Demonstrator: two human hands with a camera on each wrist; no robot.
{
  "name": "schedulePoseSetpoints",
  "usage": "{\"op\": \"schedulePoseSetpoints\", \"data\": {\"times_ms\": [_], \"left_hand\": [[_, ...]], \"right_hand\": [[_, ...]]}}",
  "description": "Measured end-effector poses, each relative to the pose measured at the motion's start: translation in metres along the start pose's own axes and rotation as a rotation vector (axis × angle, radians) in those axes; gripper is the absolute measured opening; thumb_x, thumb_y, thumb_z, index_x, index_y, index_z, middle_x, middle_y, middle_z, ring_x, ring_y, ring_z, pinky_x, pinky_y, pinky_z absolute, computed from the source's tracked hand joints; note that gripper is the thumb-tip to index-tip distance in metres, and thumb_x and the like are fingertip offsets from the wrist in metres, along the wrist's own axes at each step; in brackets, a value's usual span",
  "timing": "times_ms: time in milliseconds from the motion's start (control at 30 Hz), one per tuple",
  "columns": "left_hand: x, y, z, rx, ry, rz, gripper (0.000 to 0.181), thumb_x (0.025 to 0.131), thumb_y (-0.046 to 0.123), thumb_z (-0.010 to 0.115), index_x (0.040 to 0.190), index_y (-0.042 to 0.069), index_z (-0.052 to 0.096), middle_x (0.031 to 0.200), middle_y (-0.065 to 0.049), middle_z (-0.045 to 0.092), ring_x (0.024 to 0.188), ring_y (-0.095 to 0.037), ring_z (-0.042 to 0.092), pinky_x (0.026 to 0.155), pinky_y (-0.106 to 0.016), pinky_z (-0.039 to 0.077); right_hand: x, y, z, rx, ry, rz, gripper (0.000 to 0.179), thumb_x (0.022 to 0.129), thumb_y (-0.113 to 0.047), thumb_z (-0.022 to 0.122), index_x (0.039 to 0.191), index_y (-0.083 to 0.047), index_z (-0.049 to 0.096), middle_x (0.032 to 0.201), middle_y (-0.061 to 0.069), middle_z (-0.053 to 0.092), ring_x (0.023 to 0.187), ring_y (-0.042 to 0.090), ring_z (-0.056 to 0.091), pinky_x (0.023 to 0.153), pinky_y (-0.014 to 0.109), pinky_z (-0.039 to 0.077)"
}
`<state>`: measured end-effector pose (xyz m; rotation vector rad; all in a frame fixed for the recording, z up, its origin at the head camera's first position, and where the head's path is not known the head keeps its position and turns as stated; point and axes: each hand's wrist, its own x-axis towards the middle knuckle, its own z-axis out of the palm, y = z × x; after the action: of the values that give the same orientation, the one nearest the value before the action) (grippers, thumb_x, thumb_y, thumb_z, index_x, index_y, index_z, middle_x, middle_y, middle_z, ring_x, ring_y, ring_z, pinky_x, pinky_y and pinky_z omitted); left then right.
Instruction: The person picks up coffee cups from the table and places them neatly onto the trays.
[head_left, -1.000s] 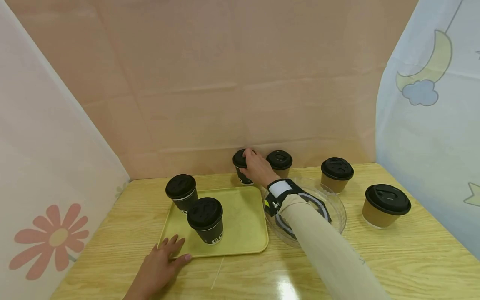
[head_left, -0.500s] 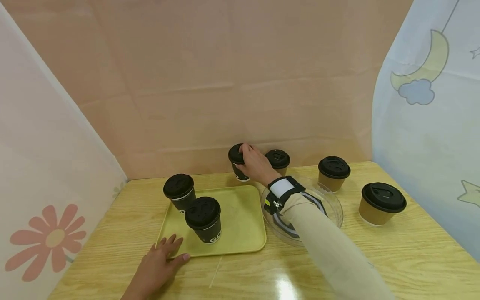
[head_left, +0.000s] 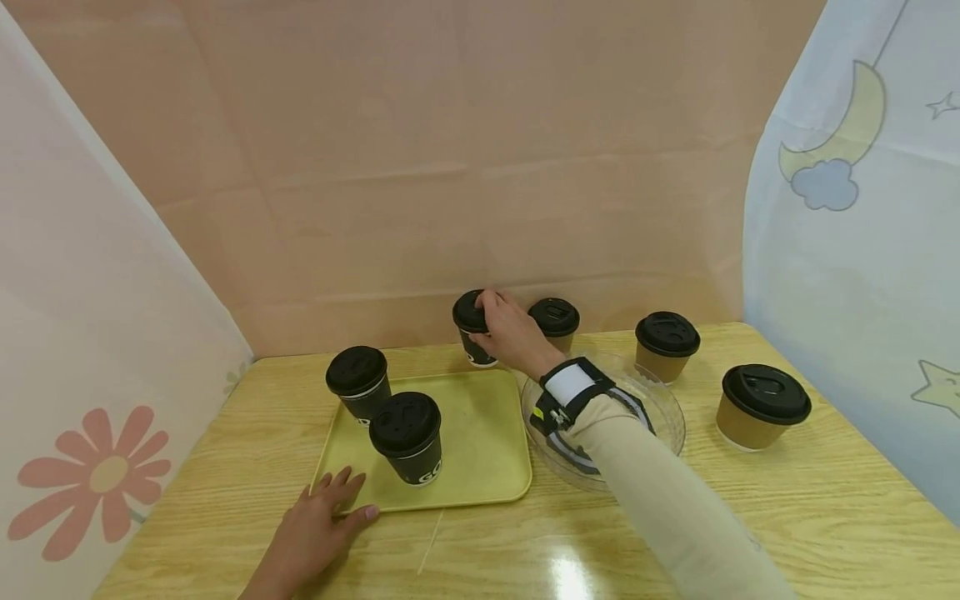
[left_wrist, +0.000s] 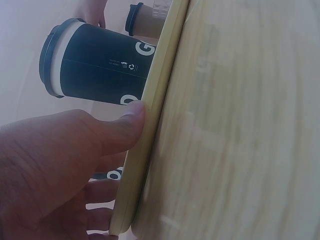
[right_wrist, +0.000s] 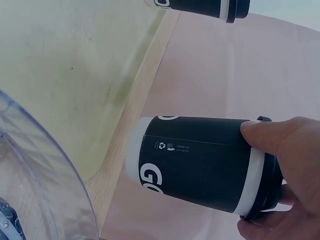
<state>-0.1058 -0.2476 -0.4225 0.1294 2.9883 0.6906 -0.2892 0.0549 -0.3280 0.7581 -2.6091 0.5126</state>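
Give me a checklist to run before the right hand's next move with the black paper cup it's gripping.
1. Grip: ok, right hand holds the black paper cup at its round black plastic lid.
2. Lid seating: ok, looks fully on.
3. Cup base off the pale wooden table: cannot tell.
4. Left hand on the yellow rectangular tray: ok, touching its near rim.
5. Beige right sleeve off the round clear plastic container below: cannot tell.
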Motion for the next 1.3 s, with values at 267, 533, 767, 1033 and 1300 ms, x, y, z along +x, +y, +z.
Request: {"op": "schedulePoseSetpoints", "data": {"times_ms": [267,533,767,1033,1300], "left_hand": [[0.000,0.000,0.001,0.006,-0.003,0.013,0.068,0.086,0.057,0.063,0.134,0.010,0.060,0.144,-0.023,0.049,0.136,-0.053,0.037,0.108,-0.072,0.025],[0.000,0.001,0.001,0.012,-0.002,0.020,0.068,0.086,0.057,0.063,0.134,0.009,0.060,0.145,-0.023,0.049,0.135,-0.053,0.037,0.108,-0.072,0.025],[0.000,0.000,0.001,0.009,-0.006,0.013,0.068,0.085,0.057,0.063,0.135,0.010,0.059,0.145,-0.023,0.049,0.136,-0.053,0.037,0.107,-0.073,0.026],[0.001,0.000,0.001,0.020,-0.003,0.017,0.068,0.085,0.058,0.063,0.134,0.010,0.059,0.144,-0.023,0.049,0.135,-0.053,0.038,0.106,-0.073,0.027],[0.001,-0.001,0.001,0.021,-0.005,0.017,0.069,0.086,0.058,0.062,0.135,0.010,0.059,0.144,-0.023,0.049,0.135,-0.054,0.038,0.107,-0.072,0.026]], "right_hand": [[-0.009,-0.008,-0.003,0.018,-0.004,-0.004,0.046,0.089,-0.025,0.072,0.122,-0.004,0.047,0.117,0.014,0.060,0.106,0.027,0.059,0.082,0.038,0.056],[-0.018,-0.015,-0.004,0.027,0.016,-0.024,0.059,0.088,-0.025,0.073,0.132,0.002,0.044,0.121,0.013,0.060,0.115,0.028,0.058,0.093,0.040,0.053],[-0.026,-0.021,-0.007,0.016,0.041,-0.058,0.050,0.086,-0.024,0.075,0.122,-0.001,0.049,0.114,0.013,0.062,0.110,0.028,0.059,0.091,0.039,0.053],[-0.034,-0.027,-0.010,0.028,0.027,-0.080,0.046,0.086,-0.024,0.075,0.118,-0.003,0.050,0.113,0.013,0.062,0.108,0.027,0.061,0.091,0.038,0.054],[-0.041,-0.033,-0.007,0.029,0.020,-0.096,0.050,0.087,-0.025,0.075,0.123,-0.002,0.049,0.117,0.012,0.061,0.110,0.027,0.062,0.089,0.036,0.056]]}}
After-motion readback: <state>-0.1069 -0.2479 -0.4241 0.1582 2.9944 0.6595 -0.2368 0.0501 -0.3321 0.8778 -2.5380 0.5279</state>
